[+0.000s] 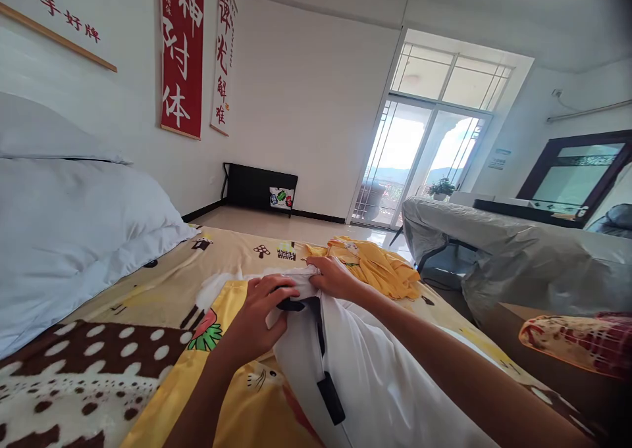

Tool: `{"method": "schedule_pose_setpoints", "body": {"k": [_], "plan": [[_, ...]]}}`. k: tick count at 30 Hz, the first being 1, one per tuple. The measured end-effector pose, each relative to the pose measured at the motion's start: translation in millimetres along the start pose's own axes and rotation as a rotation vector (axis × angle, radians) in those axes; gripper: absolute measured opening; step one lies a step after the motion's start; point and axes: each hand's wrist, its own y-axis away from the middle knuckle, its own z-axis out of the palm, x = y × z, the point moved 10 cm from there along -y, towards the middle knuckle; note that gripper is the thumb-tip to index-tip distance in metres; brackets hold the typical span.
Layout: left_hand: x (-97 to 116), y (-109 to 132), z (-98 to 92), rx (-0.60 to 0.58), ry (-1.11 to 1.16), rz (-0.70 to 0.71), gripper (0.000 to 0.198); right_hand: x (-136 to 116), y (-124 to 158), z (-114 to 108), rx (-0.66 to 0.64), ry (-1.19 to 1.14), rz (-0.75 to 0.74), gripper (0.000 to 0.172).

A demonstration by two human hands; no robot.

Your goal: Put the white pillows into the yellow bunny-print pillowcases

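A white cloth [365, 356], smooth and bulky like a pillow, stretches from the middle of the bed toward my lower right. My right hand [333, 278] is closed on its bunched far edge. Close by on the left, my left hand [266, 310] has its fingers curled on the same edge, the thumb below. A black strap [316, 326] with a black block [330, 397] hangs in front of the cloth, its upper end by my left fingers. Yellow fabric [261, 395] with a cat's face and strawberry print lies under and left of the cloth.
A crumpled yellow cloth [380, 264] lies on the patterned bedsheet [232, 247] beyond my hands. White pillows [83, 218] are stacked at left, above a brown polka-dot blanket [103, 349]. Plastic-covered furniture [518, 250] and a cardboard box [498, 329] stand at right.
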Motion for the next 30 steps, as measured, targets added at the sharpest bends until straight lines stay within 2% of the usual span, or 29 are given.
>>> {"method": "schedule_pose_setpoints", "body": {"k": [3, 8, 11, 14, 17, 19, 22, 25, 27, 30], "plan": [[12.4, 0.8, -1.2, 0.005, 0.030, 0.065, 0.022, -1.9, 0.1, 5.9, -0.011, 0.013, 0.004, 0.009], [24.5, 5.6, -18.9, 0.031, 0.030, 0.115, 0.020, -8.2, 2.7, 13.1, -0.032, 0.051, -0.006, 0.007], [19.1, 4.7, -30.2, 0.098, 0.027, 0.095, 0.019, -12.9, 5.4, 16.8, -0.038, 0.044, -0.022, 0.002], [2.4, 1.6, -29.9, 0.148, 0.065, -0.013, 0.022, -19.1, 6.6, 25.6, -0.079, -0.038, -0.116, 0.020], [-9.6, 0.9, -17.7, 0.065, 0.123, -0.118, 0.023, -17.7, 7.0, 37.1, -0.128, -0.178, -0.223, 0.041], [-8.9, 3.4, -18.6, 0.032, 0.145, -0.120, 0.020, -6.9, 5.1, 42.9, -0.117, -0.208, -0.216, 0.047], [-1.9, 8.9, -31.2, 0.018, 0.146, -0.057, 0.018, 12.8, 2.0, 54.9, -0.117, -0.168, -0.114, 0.039], [0.5, 13.1, -31.2, -0.090, 0.272, -0.043, 0.020, 21.5, 2.5, 65.2, -0.133, -0.126, -0.030, 0.033], [-2.6, 15.2, -26.2, -0.168, 0.315, -0.096, 0.023, 21.0, 4.2, 68.4, -0.128, -0.109, -0.016, 0.030], [-17.6, 22.3, -20.8, -0.270, 0.154, -0.249, 0.024, 18.9, 7.2, 71.7, -0.132, -0.101, -0.018, 0.026]]}}
